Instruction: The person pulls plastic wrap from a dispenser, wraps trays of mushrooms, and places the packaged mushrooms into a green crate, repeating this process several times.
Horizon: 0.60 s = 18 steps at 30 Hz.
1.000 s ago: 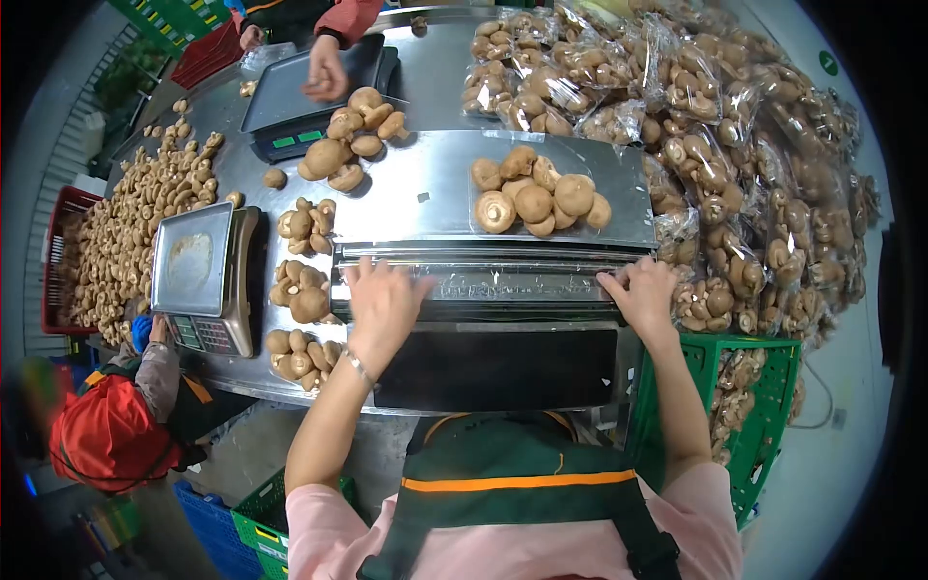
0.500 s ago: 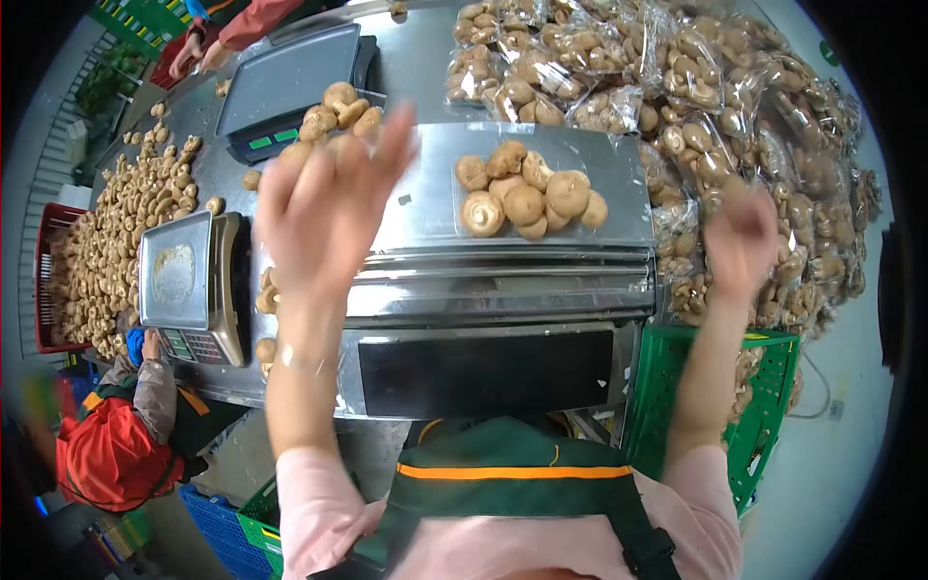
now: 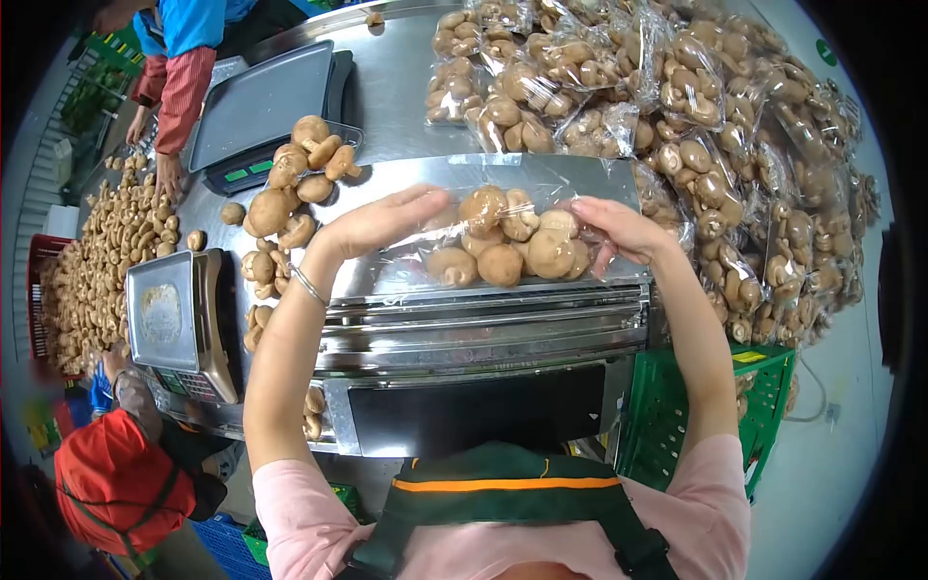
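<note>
A cluster of brown mushrooms [image 3: 501, 263] sits on the metal plate in front of me, with clear plastic film [image 3: 411, 253] stretched across it. At the left end of the film, my left hand [image 3: 391, 220] grips it with long, close-set fingers; the thumb is mostly hidden. My right hand [image 3: 622, 232] holds the film at the right end, fingertips bent down beside the mushrooms. Both hands are just off the sides of the cluster.
Bagged mushrooms [image 3: 696, 82] are heaped at right, above a green crate [image 3: 764, 406]. Loose mushrooms [image 3: 271, 213] lie left of my left arm. Two scales [image 3: 261, 106] [image 3: 164, 304] stand further left, by a mushroom pile [image 3: 126, 251]. Co-workers' sleeves [image 3: 188, 92] and red clothing [image 3: 121, 474] show there.
Both hands have come down and inward, from raised and blurred to either side of the cluster. Film now covers the mushrooms. A co-worker at upper left reaches further in.
</note>
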### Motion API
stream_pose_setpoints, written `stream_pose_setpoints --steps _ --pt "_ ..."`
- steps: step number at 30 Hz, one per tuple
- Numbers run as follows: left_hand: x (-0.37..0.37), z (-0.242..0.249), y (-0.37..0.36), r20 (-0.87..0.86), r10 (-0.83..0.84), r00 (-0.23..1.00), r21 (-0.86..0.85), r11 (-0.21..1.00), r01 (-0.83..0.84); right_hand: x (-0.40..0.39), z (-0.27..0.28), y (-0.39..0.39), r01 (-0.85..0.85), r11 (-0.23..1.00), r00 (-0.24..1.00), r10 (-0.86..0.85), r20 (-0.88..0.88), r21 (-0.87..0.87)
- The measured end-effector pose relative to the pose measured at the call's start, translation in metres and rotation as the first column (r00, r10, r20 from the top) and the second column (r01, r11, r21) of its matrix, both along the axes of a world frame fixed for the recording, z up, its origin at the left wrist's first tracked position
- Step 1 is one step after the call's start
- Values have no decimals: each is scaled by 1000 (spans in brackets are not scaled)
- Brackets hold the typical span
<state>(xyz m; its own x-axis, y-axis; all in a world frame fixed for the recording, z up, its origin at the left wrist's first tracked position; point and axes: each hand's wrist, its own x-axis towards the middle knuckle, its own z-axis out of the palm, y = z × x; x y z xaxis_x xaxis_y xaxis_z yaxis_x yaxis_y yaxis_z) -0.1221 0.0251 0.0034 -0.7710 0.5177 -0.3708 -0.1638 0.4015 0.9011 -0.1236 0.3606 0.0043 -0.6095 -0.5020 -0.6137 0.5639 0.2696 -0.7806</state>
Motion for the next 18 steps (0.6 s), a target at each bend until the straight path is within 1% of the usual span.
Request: stream_pose_setpoints --steps 1,4,5,6,8,10,12,14,15,16,18 --pt "7 -2 1 219 59 974 78 994 -78 3 -4 -1 25 996 999 -28 35 87" --pt "11 -24 -4 285 121 951 99 983 -155 23 12 -21 140 990 990 -141 12 18" --pt "24 -5 3 231 192 954 73 974 -214 31 14 -18 147 988 989 -147 4 52" --pt "36 -3 2 276 208 938 60 971 -233 45 21 -15 148 989 989 -148 4 5" --pt "78 15 5 288 111 951 226 957 -180 88 39 -9 148 986 989 -147 20 -82" --pt "126 33 4 345 45 938 131 987 -96 134 52 -8 51 994 998 -48 -29 96" --pt "170 26 -3 433 -30 901 64 998 3 176 48 -6 -52 993 997 46 54 110" --pt "208 32 -3 486 -54 872 102 995 5 208 47 -18 -93 979 987 67 145 183" --pt "228 8 -9 487 -55 872 192 980 -46 224 32 -17 -51 991 975 24 222 120" --pt "241 -11 -18 572 -3 821 191 973 -129 227 21 -19 -12 990 979 -17 205 139" --pt "249 -35 -31 417 138 899 60 982 -178 238 0 -20 63 982 979 -95 181 180"
